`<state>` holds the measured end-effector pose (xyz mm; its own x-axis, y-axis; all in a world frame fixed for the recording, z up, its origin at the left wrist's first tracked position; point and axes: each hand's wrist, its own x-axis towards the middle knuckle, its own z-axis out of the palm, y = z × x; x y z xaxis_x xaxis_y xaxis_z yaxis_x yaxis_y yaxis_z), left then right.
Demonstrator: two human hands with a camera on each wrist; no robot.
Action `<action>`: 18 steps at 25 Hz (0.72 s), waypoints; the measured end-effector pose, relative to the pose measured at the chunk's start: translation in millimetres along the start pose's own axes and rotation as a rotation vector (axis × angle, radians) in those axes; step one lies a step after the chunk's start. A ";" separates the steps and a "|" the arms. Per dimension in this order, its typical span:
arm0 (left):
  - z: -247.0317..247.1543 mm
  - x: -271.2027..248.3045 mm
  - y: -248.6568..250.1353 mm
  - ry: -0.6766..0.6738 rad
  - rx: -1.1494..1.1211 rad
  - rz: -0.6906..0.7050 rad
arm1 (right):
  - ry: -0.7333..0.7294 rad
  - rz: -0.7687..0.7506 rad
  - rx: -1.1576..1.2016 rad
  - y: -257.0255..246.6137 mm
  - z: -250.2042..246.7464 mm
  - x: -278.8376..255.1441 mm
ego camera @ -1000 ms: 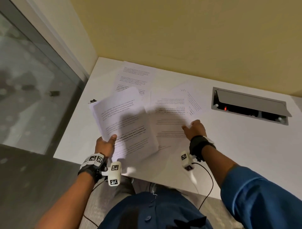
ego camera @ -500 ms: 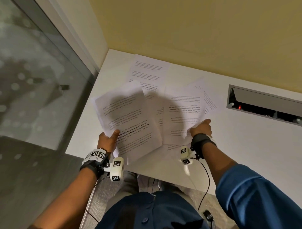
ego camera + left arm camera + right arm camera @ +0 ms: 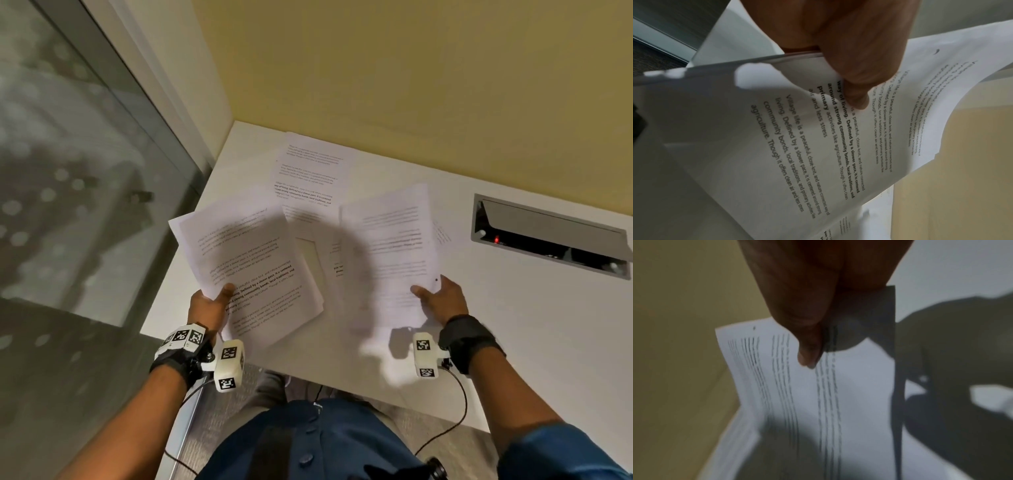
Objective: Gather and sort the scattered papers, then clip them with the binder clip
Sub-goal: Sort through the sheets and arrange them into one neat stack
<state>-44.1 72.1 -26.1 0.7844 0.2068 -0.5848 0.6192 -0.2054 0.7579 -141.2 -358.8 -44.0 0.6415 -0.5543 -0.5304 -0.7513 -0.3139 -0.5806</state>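
Compared with a second before, the right hand [image 3: 442, 298] was no longer pressing flat on the sheets that lay on the worktop [image 3: 513, 308]; it had lifted one sheet [image 3: 390, 253] off the surface and held it in the air, so this page now stood apart from the loose papers [image 3: 313, 171] behind it. The left hand [image 3: 209, 303] kept the gathered stack [image 3: 246, 270] raised, as it did before. This probably meant that the gathering was going forward page by page, and the lifted sheet was ready to join the stack, while the sorting and the clipping were not yet done. In the right wrist view the thumb lay on the printed face of the sheet near its lower edge and the fingers [image 3: 809, 356] were hidden under the paper, so the hand was pinching it at the near right corner. In the left wrist view the thumb [image 3: 857, 97] pressed on the top page of the stack and the other fingers closed beneath it, near the lower left corner, and the pages bent away from the grip. Some sheets remained flat on the worktop between and beyond the two hands, one of them near the wall [image 3: 411, 85]. The binder clip could not be found in any of the present views, perhaps hidden by the raised stack. A recessed power box [image 3: 548, 219] sat in the worktop to the right, well apart from the papers.
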 end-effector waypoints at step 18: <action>2.0 2.7 -11.5 0.051 0.073 -0.036 | -0.022 0.144 -0.326 -11.8 55.1 -15.5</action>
<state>-49.0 73.1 -37.0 0.7596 0.2630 -0.5948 0.6497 -0.2658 0.7122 -133.7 -304.0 -62.9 0.5259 -0.5948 -0.6080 -0.8419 -0.4655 -0.2728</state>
